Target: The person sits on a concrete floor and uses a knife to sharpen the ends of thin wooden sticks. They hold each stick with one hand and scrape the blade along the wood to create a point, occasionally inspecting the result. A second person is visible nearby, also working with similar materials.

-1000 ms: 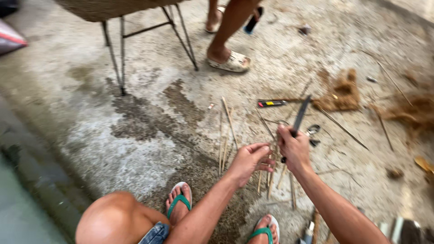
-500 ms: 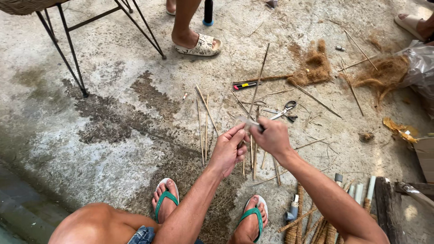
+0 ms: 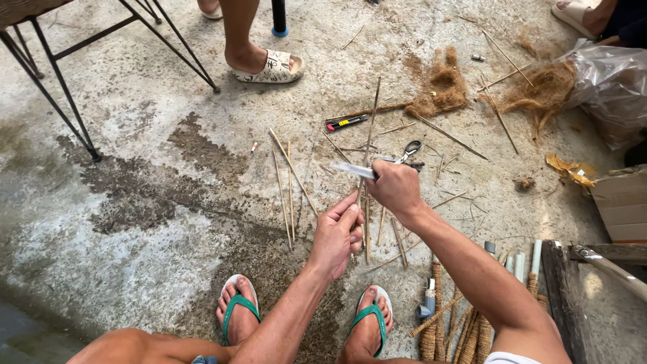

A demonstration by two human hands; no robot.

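Stick: thin bamboo stick, upright between both hands, above the concrete floor.
Left hand: fingers pinched shut on its lower end.
Right hand: fist closed around a knife, blade against the stick.
Handling: probably light, stiff, splintery; best held low, clear of the blade.

Single head-worn view, looking steeply down and slightly forward over own knees and sandalled feet. Close on left hand and right hand mid-frame. Concrete floor fills most of frame; top edge reaches chair legs and another person's foot.
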